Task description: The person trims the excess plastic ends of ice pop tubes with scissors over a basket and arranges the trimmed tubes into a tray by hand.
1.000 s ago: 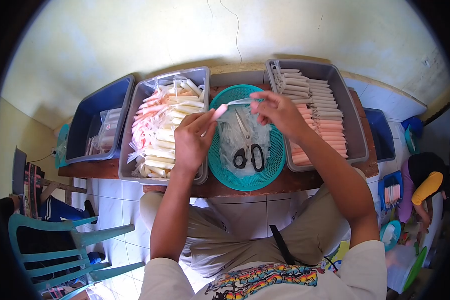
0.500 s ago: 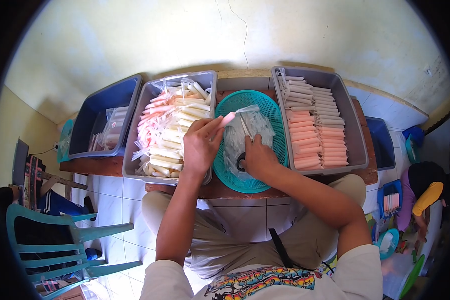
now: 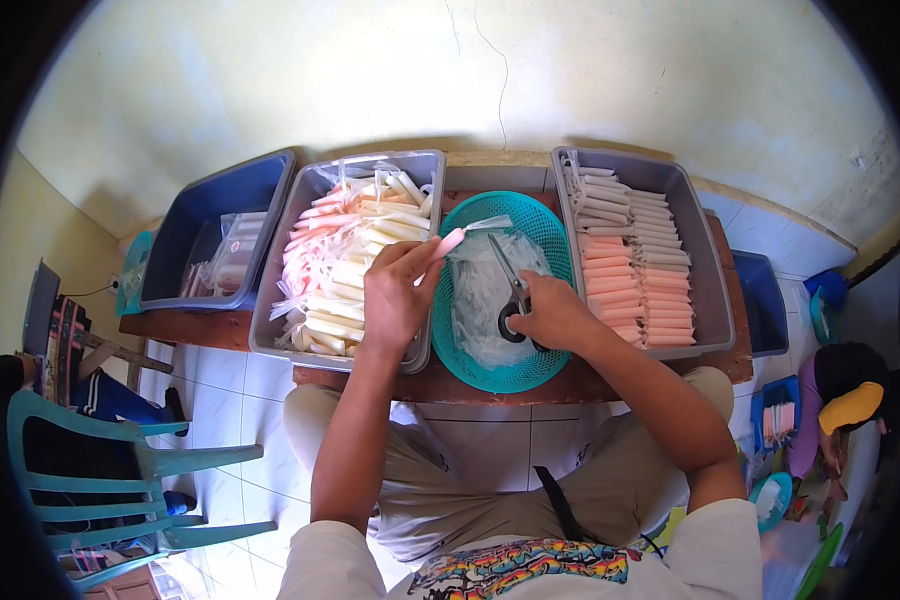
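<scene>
Wooden counter [image 3: 192, 327] with teal basket [image 3: 480, 379]; left hand [image 3: 394, 298] gripping a pink tube [image 3: 447, 244], right hand [image 3: 552, 312] holding scissors [image 3: 508, 268] over the basket.

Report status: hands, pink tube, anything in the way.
Left hand pinching pink tube, clear tail sticking out. Right hand gripping black-handled scissors over turquoise basket. No obstruction visible between scissors and tail.

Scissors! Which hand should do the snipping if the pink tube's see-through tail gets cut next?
Probably the right hand: it holds the scissors, their blades pointing up toward the clear plastic tail. The left hand has the pink tube in its grip.
</scene>
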The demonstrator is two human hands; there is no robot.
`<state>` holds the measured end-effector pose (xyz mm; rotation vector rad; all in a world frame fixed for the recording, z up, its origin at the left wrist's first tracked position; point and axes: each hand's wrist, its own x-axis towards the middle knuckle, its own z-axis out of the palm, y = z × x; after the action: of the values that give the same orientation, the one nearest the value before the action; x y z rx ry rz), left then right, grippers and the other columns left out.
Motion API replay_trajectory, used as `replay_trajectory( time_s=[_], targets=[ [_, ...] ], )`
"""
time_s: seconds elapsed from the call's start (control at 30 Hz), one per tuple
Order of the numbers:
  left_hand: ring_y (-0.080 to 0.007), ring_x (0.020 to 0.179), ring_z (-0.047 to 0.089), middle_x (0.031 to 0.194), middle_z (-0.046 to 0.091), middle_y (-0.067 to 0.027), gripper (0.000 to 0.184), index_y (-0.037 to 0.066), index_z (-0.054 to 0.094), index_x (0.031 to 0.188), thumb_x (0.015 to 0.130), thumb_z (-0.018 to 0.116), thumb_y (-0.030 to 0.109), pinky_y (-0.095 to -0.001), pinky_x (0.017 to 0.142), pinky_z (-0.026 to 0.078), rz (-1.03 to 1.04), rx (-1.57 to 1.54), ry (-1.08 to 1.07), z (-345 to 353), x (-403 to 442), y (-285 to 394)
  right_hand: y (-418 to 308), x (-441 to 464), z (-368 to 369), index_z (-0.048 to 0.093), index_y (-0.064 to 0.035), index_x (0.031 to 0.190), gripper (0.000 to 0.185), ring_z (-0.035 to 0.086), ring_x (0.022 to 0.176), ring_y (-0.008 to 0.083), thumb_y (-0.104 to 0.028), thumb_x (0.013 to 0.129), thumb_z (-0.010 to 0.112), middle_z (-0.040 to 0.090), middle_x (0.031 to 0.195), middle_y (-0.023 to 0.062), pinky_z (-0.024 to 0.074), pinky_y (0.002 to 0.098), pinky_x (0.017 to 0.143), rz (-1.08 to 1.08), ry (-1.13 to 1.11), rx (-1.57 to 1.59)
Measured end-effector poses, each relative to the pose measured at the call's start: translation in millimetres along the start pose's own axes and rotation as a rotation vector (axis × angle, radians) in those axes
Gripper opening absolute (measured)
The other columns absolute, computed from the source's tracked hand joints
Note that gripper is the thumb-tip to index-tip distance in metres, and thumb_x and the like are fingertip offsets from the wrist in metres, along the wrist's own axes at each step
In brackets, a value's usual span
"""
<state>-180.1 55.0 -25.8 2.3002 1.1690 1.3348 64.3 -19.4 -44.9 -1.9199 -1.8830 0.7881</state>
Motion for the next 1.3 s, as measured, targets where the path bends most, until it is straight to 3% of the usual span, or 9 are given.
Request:
replay_trajectory(
  time_s=[0.2,0.27,0.33,0.4,0.5,0.57,1.0,1.07,1.3],
  targets=[
    [-0.0297,0.090,0.078,0.104,0.079,-0.0157,0.032,0.002,0.081,0.120,0.088,0.083,0.000,-0.0392,0.078,0.063,-0.067,-0.025,-0.002,-3,4,6,-2,-15,-12,0.056,0.0096,0.146,0.079,0.068,0.114,0.0466,-0.023,0.079,0.083,0.069,0.118,0.0321,0.0545,0.0499,0.103,-0.077,-0.004,0.089],
    [-0.0320,0.091,0.077,0.103,0.079,-0.0158,0.032,0.003,0.082,0.119,0.088,0.083,0.000,-0.0403,0.079,0.063,-0.092,-0.028,0.000,-4,4,4,-4,-22,-19,0.053,0.0020,0.155,0.085,0.074,0.098,0.0330,-0.022,0.080,0.085,0.070,0.123,0.0223,0.0592,0.0401,0.093,-0.086,-0.053,0.134],
    [-0.0268,0.086,0.078,0.105,0.080,-0.0145,0.033,0.003,0.082,0.120,0.087,0.084,-0.001,-0.0371,0.075,0.062,-0.007,0.030,0.039,-3,4,-1,-5,-31,-23,0.052,-0.0011,0.157,0.088,0.073,0.094,0.0284,-0.023,0.080,0.088,0.068,0.125,0.0197,0.0597,0.0381,0.089,-0.110,-0.068,0.144],
    [-0.0267,0.087,0.078,0.105,0.080,-0.0143,0.034,0.003,0.082,0.120,0.087,0.084,-0.002,-0.0370,0.075,0.062,-0.014,0.031,0.042,-3,3,-5,-13,-40,-30,0.050,-0.0041,0.160,0.091,0.072,0.091,0.0239,-0.024,0.081,0.091,0.065,0.126,0.0171,0.0601,0.0361,0.085,-0.134,-0.085,0.154],
    [-0.0268,0.088,0.078,0.106,0.079,-0.0140,0.034,0.003,0.082,0.120,0.086,0.084,-0.003,-0.0372,0.075,0.063,-0.032,0.030,0.046,-5,3,-3,-25,-47,-38,0.049,-0.0089,0.162,0.097,0.070,0.094,0.0288,-0.035,0.080,0.094,0.065,0.122,0.0186,0.0578,0.0399,0.087,-0.098,-0.171,0.319],
    [-0.0269,0.089,0.078,0.106,0.079,-0.0139,0.035,0.003,0.082,0.120,0.086,0.084,-0.004,-0.0375,0.075,0.063,-0.040,0.029,0.045,-5,3,-3,-25,-46,-37,0.047,-0.0120,0.165,0.105,0.068,0.090,0.0223,-0.044,0.078,0.097,0.064,0.119,0.0157,0.0576,0.0370,0.082,-0.155,-0.164,0.364],
    [-0.0333,0.096,0.074,0.104,0.078,-0.0141,0.031,0.004,0.082,0.118,0.088,0.082,0.000,-0.0427,0.085,0.061,-0.022,-0.024,-0.007,3,0,11,-23,-47,-33,0.045,-0.0150,0.168,0.101,0.066,0.086,0.0206,-0.040,0.083,0.096,0.063,0.117,0.0151,0.0583,0.0355,0.079,-0.238,-0.046,0.474],
    [-0.0337,0.096,0.074,0.105,0.078,-0.0139,0.031,0.004,0.082,0.118,0.088,0.082,0.000,-0.0427,0.085,0.061,-0.005,-0.015,-0.027,4,0,15,-23,-47,-34,0.042,-0.0227,0.170,0.098,0.065,0.092,0.0126,-0.019,0.087,0.094,0.056,0.123,0.0079,0.0587,0.0285,0.079,-0.196,-0.051,0.447],
    [-0.0321,0.096,0.076,0.108,0.079,-0.0145,0.035,0.005,0.082,0.121,0.087,0.084,0.000,-0.0408,0.084,0.061,0.054,-0.009,-0.088,3,-4,20,-21,-46,-34,0.042,-0.0215,0.170,0.098,0.065,0.089,0.0116,-0.021,0.087,0.094,0.057,0.122,0.0084,0.0585,0.0287,0.076,-0.156,-0.039,0.498]
  ],
)
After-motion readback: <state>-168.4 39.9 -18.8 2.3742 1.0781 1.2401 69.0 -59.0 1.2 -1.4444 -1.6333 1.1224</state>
